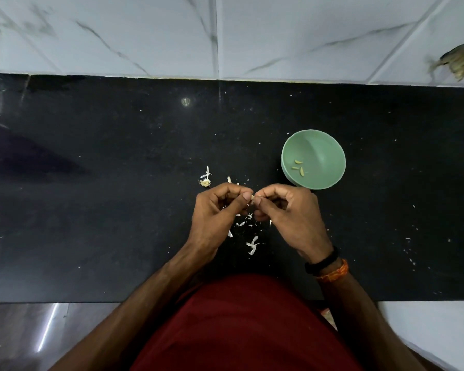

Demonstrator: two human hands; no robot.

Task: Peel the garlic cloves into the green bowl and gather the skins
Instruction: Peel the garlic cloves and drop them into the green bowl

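My left hand (pixel 220 210) and my right hand (pixel 287 212) meet above the black counter, fingertips pinching a small garlic clove (pixel 252 197) between them. Only a pale tip of the clove shows. The green bowl (pixel 330 145) stands just right of and behind my right hand, with several peeled cloves (pixel 298 167) in its bottom. White garlic skins (pixel 253 245) lie scattered on the counter under and between my hands. A garlic root stub (pixel 204 182) with skin bits lies left of and behind my left hand.
The black counter (pixel 91 183) runs the full width, with white marble wall tiles behind. Tiny white flecks (pixel 410 250) dot its right part. A brownish object (pixel 458 61) is at the far right on the wall. The counter's front edge lies near my body.
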